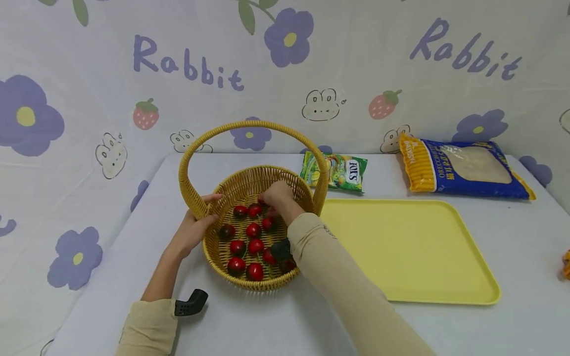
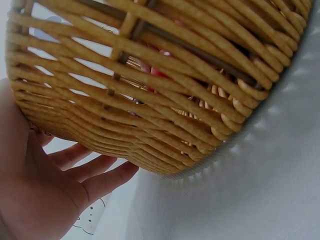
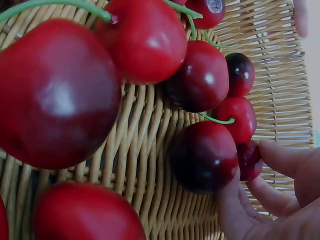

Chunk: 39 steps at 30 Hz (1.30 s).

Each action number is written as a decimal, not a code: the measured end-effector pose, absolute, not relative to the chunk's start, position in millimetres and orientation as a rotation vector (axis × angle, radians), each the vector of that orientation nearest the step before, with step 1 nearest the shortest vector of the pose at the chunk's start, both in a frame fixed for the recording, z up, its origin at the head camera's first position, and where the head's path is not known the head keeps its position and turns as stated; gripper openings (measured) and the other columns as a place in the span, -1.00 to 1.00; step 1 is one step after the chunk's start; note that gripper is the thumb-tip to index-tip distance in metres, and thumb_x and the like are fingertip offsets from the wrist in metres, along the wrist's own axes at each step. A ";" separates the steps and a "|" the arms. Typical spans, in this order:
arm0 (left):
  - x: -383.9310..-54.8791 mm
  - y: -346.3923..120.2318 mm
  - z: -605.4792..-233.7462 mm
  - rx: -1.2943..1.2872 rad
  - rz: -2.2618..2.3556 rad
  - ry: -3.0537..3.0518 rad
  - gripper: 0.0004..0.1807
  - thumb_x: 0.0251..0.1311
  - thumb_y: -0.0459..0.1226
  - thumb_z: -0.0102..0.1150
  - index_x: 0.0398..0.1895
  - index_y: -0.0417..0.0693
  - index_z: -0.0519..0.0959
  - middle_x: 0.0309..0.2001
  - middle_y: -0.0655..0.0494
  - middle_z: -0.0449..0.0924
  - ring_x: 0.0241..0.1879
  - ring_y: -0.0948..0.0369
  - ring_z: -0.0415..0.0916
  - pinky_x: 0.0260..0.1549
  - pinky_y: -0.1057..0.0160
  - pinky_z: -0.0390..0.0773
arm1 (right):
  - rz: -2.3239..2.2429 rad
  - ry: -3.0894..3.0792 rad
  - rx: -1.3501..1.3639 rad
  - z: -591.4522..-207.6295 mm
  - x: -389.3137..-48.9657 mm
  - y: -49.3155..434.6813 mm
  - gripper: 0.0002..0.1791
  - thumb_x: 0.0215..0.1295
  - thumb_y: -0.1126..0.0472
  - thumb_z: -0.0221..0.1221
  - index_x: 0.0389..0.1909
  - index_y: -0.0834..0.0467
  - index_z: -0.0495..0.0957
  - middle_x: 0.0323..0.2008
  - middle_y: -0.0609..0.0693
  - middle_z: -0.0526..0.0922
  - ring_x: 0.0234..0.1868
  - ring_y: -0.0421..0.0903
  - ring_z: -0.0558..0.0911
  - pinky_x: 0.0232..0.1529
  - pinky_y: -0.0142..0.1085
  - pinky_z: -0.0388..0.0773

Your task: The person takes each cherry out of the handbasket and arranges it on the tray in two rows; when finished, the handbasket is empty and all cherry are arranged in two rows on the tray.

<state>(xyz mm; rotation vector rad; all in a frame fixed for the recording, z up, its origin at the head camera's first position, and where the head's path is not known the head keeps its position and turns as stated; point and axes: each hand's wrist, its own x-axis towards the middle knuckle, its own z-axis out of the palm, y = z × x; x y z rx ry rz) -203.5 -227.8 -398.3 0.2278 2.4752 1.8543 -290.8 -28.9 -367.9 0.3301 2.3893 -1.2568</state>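
A round wicker basket (image 1: 249, 284) with a tall arched handle stands on the white table and holds several dark-red cherries (image 1: 254, 230), some with green stems. My left hand (image 1: 191, 232) grips the basket's left side by the foot of the handle, thumb over the rim. In the left wrist view, the fingers of this left hand (image 2: 55, 185) lie against the outside of the weave. Inside the basket, toward the back right, is my right hand (image 1: 278, 195). The right wrist view shows its thumb and fingers pinching a cherry (image 3: 249, 160) beside other cherries.
Right of the basket lies a yellow tray (image 1: 409, 252). A green candy bag (image 1: 336, 171) is behind it, and a blue-and-yellow pasta bag (image 1: 467, 168) lies at the back right. A patterned cloth (image 1: 276, 99) hangs behind the table. Something orange (image 1: 566, 264) shows at the right edge.
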 end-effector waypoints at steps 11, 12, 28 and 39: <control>-203.0 -227.6 -397.4 0.231 1.859 2.476 -0.50 0.28 -0.49 -0.13 0.31 -0.24 0.27 0.37 -0.22 0.15 0.32 -0.15 0.13 0.18 -0.21 0.17 | -1.248 2.477 0.145 -368.9 -292.2 -21.8 -0.54 0.17 0.21 0.31 0.02 0.39 0.49 -0.10 0.19 0.58 -0.22 0.04 0.67 -0.20 -0.23 0.59; -203.1 -227.5 -397.3 0.230 1.859 2.474 -0.50 0.28 -0.49 -0.12 0.31 -0.24 0.26 0.36 -0.22 0.15 0.31 -0.15 0.13 0.18 -0.21 0.17 | -1.339 2.424 0.124 -367.4 -291.3 -18.9 -0.57 0.18 0.25 0.29 0.03 0.37 0.49 -0.07 0.20 0.55 -0.19 0.07 0.66 -0.16 -0.20 0.58; -201.4 -228.6 -396.5 0.202 1.845 2.468 -0.50 0.29 -0.48 -0.12 0.32 -0.20 0.27 0.36 -0.21 0.15 0.33 -0.15 0.10 0.19 -0.24 0.14 | -1.701 1.912 -0.165 -337.0 -276.8 9.5 -0.63 0.26 0.37 0.19 0.10 0.28 0.51 -0.12 0.20 0.64 0.01 0.19 0.58 0.04 -0.08 0.48; -202.4 -227.7 -395.8 0.222 1.842 2.476 -0.50 0.28 -0.48 -0.13 0.32 -0.22 0.26 0.37 -0.20 0.14 0.35 -0.14 0.06 0.20 -0.23 0.12 | -1.591 1.993 -0.359 -316.6 -253.0 32.5 -0.67 0.22 0.29 0.24 0.01 0.22 0.48 -0.10 0.16 0.57 -0.12 0.02 0.65 -0.15 -0.26 0.58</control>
